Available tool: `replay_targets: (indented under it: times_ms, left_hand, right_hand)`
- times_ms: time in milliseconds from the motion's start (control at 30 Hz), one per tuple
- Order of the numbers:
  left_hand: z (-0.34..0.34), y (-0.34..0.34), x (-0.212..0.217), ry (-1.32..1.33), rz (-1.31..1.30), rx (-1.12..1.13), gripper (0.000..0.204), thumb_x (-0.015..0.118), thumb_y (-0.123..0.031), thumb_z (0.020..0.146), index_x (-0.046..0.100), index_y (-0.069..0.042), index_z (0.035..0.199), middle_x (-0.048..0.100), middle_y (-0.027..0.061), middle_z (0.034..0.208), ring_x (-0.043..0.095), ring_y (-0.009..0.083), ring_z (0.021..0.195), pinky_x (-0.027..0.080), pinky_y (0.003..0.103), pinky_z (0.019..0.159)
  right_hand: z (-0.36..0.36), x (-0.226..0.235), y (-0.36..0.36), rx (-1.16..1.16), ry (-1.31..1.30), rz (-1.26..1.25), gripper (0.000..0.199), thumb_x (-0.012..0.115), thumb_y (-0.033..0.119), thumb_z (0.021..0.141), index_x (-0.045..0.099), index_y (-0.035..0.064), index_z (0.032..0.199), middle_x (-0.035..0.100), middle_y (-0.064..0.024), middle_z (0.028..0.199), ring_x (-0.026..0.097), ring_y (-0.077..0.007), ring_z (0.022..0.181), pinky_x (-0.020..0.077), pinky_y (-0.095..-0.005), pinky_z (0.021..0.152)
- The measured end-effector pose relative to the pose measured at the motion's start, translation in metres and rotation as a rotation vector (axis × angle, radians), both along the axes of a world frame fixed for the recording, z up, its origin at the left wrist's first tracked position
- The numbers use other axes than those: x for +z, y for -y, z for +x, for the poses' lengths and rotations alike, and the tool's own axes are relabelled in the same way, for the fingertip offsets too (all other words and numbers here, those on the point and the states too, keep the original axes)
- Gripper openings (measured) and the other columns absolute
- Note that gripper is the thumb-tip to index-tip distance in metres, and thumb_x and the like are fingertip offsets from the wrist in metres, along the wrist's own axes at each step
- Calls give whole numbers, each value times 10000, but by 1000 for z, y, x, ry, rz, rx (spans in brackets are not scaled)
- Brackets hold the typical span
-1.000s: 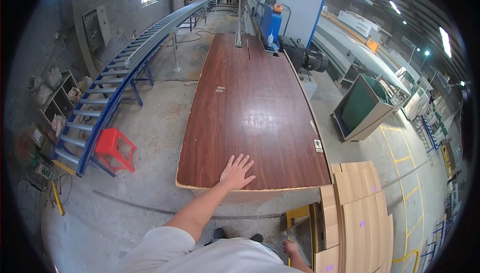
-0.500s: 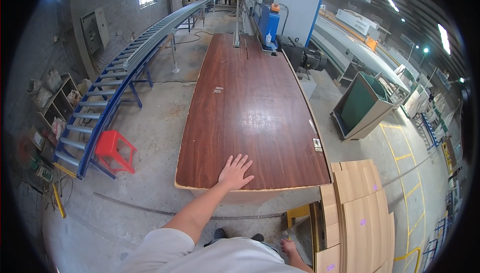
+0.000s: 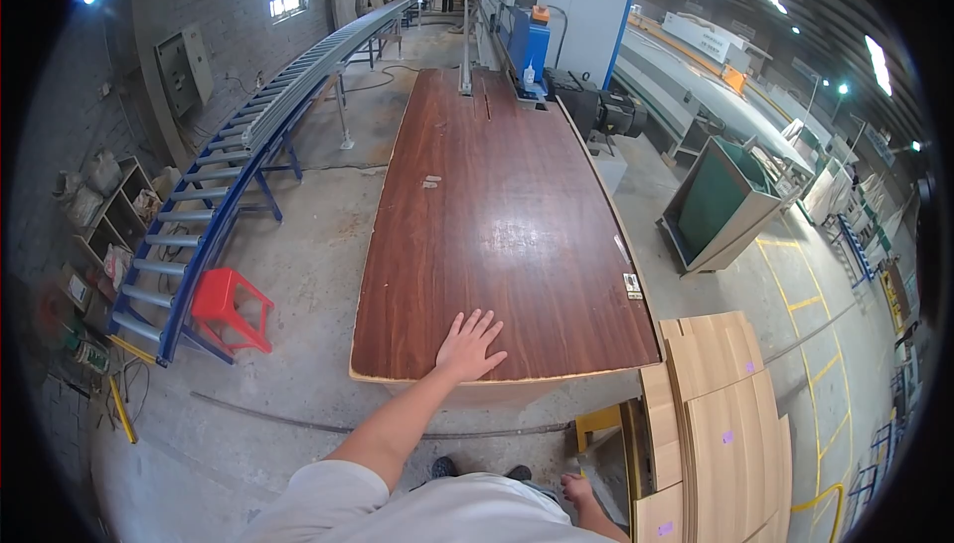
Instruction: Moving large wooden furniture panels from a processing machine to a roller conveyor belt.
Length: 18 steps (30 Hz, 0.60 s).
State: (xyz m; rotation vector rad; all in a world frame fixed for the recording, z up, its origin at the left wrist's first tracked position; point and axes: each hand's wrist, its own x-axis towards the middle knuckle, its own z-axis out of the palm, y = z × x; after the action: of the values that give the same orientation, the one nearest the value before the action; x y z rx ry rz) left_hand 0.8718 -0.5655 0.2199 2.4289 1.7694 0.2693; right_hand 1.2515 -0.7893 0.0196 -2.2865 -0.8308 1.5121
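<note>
My left hand (image 3: 470, 346) lies flat on the near end of a dark red-brown wood-grain tabletop (image 3: 497, 195), fingers spread and nothing in them. Low beside my body, my right hand (image 3: 574, 488) is closed with its fingers curled. A small yellowish bit shows at its top, too small to name. Just right of that hand stands a yellow and dark metal frame (image 3: 596, 422). Stacked light wood-grain panels (image 3: 730, 434) with small purple labels lie beyond it.
A blue roller conveyor (image 3: 189, 245) runs along the left, with a red plastic stool (image 3: 233, 310) beside it. The machine with a blue unit (image 3: 534, 41) and black motors (image 3: 606, 108) stands at the table's far end. A green-lined bin (image 3: 723, 200) is on the right.
The view has shifted very slightly. Both hands keep their places, the left flat on the tabletop and the right closed beside my body.
</note>
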Motion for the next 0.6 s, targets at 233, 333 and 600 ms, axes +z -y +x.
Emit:
replay_targets:
  times_ms: [233,333,600]
  left_hand:
    - [0,0,0,-1,6,4,688,391,-571,925,317,-164,1475,232,83,1558,159,272,1449,90,465,1181]
    - [1,-1,1,-2,1,1,685,390,-569,927,318,-164,1475,230,82,1558,159,271,1449,90,465,1180]
    - [1,-1,0,0,10,3,681,396,-566,926,329,-161,1470,234,83,1556,165,272,1447,92,467,1179]
  right_hand:
    - [-6,7,-2,5,6,-3,354,645,254,852,672,63,1148,678,-54,902,596,-155,665,490,-313,552]
    - [-3,3,-1,-2,-6,8,349,649,255,852,676,64,1143,677,-52,895,598,-156,661,490,-311,549]
    - [-2,-7,3,-7,7,2,346,655,258,851,679,61,1135,683,-56,890,603,-157,665,493,-310,554]
